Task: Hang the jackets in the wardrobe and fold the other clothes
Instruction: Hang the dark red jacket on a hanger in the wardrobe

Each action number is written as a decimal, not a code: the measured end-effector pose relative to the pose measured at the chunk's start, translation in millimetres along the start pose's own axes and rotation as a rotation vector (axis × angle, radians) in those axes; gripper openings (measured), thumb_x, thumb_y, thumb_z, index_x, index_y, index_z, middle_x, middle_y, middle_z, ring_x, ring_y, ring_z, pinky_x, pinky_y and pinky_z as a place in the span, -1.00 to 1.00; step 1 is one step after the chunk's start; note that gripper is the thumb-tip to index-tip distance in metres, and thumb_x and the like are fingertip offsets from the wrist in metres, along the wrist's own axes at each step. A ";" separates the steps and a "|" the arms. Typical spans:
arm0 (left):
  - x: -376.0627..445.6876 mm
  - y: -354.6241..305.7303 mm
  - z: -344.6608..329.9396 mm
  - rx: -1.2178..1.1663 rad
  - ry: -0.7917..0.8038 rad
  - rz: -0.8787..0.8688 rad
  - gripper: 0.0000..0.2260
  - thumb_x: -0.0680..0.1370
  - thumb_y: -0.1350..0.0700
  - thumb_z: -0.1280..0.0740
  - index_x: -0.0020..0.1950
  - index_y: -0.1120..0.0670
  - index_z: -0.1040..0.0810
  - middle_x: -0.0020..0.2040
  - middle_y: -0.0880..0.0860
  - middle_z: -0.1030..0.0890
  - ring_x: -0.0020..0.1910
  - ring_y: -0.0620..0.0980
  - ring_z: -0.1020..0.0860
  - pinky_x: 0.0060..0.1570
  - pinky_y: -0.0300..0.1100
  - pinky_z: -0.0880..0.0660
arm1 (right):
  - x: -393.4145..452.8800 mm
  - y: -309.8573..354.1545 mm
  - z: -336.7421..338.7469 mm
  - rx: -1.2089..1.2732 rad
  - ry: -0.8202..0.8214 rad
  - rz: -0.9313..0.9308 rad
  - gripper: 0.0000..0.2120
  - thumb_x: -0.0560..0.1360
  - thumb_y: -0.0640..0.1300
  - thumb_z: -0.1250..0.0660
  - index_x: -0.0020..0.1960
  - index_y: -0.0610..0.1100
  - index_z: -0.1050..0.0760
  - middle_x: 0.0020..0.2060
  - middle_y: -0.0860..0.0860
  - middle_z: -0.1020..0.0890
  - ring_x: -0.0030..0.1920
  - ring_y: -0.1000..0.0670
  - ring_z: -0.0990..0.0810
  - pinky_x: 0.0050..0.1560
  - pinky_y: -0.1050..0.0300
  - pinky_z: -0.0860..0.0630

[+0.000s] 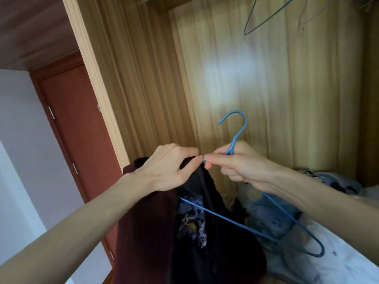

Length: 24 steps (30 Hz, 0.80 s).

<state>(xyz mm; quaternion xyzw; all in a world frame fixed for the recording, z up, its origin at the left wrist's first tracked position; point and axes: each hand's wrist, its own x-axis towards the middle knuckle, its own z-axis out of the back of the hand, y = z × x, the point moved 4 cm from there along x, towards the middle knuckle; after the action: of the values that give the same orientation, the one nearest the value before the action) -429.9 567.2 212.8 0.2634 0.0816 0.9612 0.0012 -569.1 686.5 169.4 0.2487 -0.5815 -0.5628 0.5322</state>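
Observation:
A dark maroon jacket (143, 232) with a black printed lining hangs in front of me, partly on a blue wire hanger (235, 138). My left hand (170, 167) grips the jacket's collar at the top. Close beside it, my right hand (240, 167) holds the hanger just under its hook and along one arm. The hanger's left end is hidden inside the jacket; its right end (315, 249) sticks out bare. The open wooden wardrobe (266, 78) stands straight ahead.
Another blue wire hanger (264, 19) hangs at the top of the wardrobe. A heap of clothes (274, 218) lies on the white bed (348, 263) at the lower right. A red-brown door (82, 130) and a white wall are to the left.

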 end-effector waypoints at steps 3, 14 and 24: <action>-1.8 -0.3 -5.3 0.047 0.047 -0.035 -0.62 0.70 -0.20 -0.06 -0.16 -0.04 -0.46 -0.45 0.01 -0.40 -0.43 0.05 -0.38 -0.37 -0.04 -0.41 | 3.6 -9.8 2.4 0.009 0.059 -0.023 -0.79 0.64 -0.08 -0.41 -0.13 -0.12 -0.70 -0.51 0.10 -0.20 -0.54 0.12 -0.14 -0.59 0.31 -0.11; -2.0 18.4 21.1 0.044 -0.160 0.073 -0.64 0.71 -0.12 -0.09 -0.25 -0.05 -0.25 -0.46 -0.01 -0.37 -0.42 0.16 -0.38 -0.31 0.02 -0.39 | 2.2 -67.2 36.0 0.254 0.436 -0.310 -0.29 0.56 0.41 -0.17 0.33 -0.17 -0.60 -0.07 -0.16 -0.70 -0.09 -0.13 -0.72 -0.10 0.05 -0.67; 22.9 13.2 41.3 0.095 -0.324 0.153 -0.60 0.73 -0.09 -0.15 -0.24 0.07 -0.34 -0.48 0.02 -0.38 -0.40 0.18 -0.39 -0.29 -0.03 -0.34 | -9.8 -69.7 -29.5 -0.971 -0.090 0.081 -0.31 0.40 0.45 -0.26 0.40 0.14 -0.22 0.13 0.04 -0.66 0.12 -0.19 -0.66 -0.10 -0.03 -0.45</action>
<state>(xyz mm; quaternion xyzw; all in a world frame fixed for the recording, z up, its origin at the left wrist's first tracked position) -428.2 561.7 261.5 0.4201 0.1055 0.8985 -0.0710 -561.1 666.8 96.1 -0.0756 -0.2837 -0.7580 0.5824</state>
